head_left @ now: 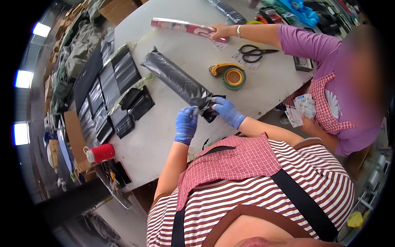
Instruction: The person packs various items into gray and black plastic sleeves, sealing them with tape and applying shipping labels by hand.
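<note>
A long package in shiny black plastic (177, 76) lies slantwise on the pale table, its far end pointing up and left. Both my hands wear blue gloves and work at its near end, where the plastic is bunched and crumpled. My left hand (187, 124) pinches the left side of the gathered plastic with closed fingers. From the right, my right hand (228, 112) grips the same end, its fingertips partly hidden in the folds. A tape dispenser (233, 77) with a yellow handle and a green roll stands just beyond my right hand.
Black scissors (254, 53) lie on paper labels. Across the table a co-worker's hand (222, 31) holds a red-and-white wrapped roll (185, 29); the other holds labels (303, 108). Black packages (113, 84) cover the left side, near a red twine spool (101, 153).
</note>
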`<action>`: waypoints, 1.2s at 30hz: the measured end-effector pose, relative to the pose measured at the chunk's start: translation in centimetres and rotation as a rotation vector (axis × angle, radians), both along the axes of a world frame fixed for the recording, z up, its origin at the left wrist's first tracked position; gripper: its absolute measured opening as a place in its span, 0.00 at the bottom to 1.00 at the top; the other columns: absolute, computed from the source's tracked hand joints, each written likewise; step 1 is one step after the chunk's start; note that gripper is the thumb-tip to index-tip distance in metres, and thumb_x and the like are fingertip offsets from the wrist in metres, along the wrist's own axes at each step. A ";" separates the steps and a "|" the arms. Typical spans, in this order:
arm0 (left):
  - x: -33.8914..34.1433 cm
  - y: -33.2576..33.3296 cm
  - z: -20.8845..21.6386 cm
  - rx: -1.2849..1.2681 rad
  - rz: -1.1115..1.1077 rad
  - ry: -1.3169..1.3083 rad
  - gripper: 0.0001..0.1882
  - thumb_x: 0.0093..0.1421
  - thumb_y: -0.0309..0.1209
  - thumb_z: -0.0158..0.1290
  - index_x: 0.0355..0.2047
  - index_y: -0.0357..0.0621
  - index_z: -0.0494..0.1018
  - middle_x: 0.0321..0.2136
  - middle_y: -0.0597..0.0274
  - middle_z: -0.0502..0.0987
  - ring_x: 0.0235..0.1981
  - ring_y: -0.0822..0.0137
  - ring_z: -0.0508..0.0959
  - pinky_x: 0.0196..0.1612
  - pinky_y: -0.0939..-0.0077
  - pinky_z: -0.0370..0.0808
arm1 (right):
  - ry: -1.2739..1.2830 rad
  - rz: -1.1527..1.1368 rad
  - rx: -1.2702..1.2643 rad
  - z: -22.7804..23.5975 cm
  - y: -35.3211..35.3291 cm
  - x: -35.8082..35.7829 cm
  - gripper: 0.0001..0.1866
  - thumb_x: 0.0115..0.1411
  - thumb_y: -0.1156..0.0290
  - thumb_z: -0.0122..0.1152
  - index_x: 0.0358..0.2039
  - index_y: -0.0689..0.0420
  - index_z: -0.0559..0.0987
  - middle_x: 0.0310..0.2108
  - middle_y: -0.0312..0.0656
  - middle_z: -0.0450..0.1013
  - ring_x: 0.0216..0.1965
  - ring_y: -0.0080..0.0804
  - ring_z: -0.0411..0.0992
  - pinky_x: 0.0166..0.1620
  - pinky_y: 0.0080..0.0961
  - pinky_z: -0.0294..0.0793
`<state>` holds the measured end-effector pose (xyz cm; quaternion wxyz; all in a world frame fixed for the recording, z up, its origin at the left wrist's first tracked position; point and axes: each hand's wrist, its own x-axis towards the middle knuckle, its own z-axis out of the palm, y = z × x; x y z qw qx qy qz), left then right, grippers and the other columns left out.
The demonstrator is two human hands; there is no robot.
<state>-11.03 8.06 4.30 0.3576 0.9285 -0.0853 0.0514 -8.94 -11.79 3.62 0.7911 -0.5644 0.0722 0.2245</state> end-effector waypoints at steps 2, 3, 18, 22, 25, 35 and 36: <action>-1.3 0.6 -2.0 -0.459 0.365 0.294 0.12 0.62 0.36 0.55 0.41 0.41 0.75 0.32 0.60 0.78 0.33 0.64 0.79 0.34 0.69 0.75 | -0.306 0.155 -0.480 -0.3 -1.5 -0.5 0.13 0.60 0.72 0.51 0.44 0.55 0.78 0.37 0.48 0.78 0.38 0.43 0.77 0.42 0.34 0.75; -1.5 -0.5 -0.1 -0.649 0.416 0.418 0.16 0.63 0.38 0.55 0.44 0.40 0.73 0.33 0.62 0.77 0.32 0.69 0.78 0.30 0.74 0.75 | -0.464 0.224 -0.720 -0.9 -2.0 -0.8 0.15 0.60 0.72 0.51 0.46 0.55 0.79 0.38 0.50 0.78 0.39 0.44 0.77 0.43 0.34 0.75; -0.6 -2.4 -4.8 -0.751 0.392 0.853 0.11 0.62 0.32 0.52 0.38 0.36 0.77 0.25 0.58 0.80 0.23 0.68 0.77 0.25 0.75 0.73 | -0.513 0.259 -0.657 -2.2 -1.3 0.1 0.15 0.59 0.73 0.53 0.45 0.58 0.79 0.42 0.49 0.76 0.44 0.48 0.73 0.50 0.38 0.73; -0.3 -2.6 -5.7 -0.801 0.415 0.904 0.11 0.62 0.32 0.51 0.38 0.37 0.76 0.27 0.57 0.81 0.23 0.67 0.77 0.25 0.75 0.73 | -0.724 0.523 -0.860 -3.2 -1.5 1.5 0.14 0.57 0.69 0.58 0.44 0.54 0.81 0.44 0.46 0.76 0.45 0.47 0.72 0.47 0.40 0.73; 0.6 -2.9 -5.7 -0.887 0.460 0.981 0.10 0.61 0.33 0.51 0.34 0.38 0.76 0.25 0.58 0.79 0.20 0.67 0.75 0.23 0.75 0.72 | -0.947 0.499 -0.879 -5.4 -1.4 1.8 0.13 0.56 0.67 0.61 0.42 0.52 0.81 0.41 0.45 0.76 0.43 0.46 0.73 0.46 0.39 0.74; 0.3 -1.6 -8.2 -0.996 0.503 0.991 0.11 0.60 0.35 0.52 0.32 0.38 0.76 0.23 0.58 0.76 0.19 0.68 0.74 0.22 0.75 0.72 | -1.049 0.576 -0.763 -3.2 -4.2 2.1 0.07 0.55 0.66 0.61 0.33 0.53 0.78 0.34 0.43 0.74 0.39 0.47 0.72 0.43 0.39 0.72; 0.1 -1.6 -7.7 -0.943 0.453 0.996 0.11 0.60 0.35 0.53 0.33 0.39 0.76 0.24 0.59 0.77 0.20 0.68 0.75 0.23 0.75 0.72 | -1.023 0.579 -0.740 -3.0 -6.2 1.5 0.07 0.55 0.67 0.61 0.33 0.53 0.78 0.34 0.44 0.74 0.40 0.47 0.72 0.43 0.39 0.71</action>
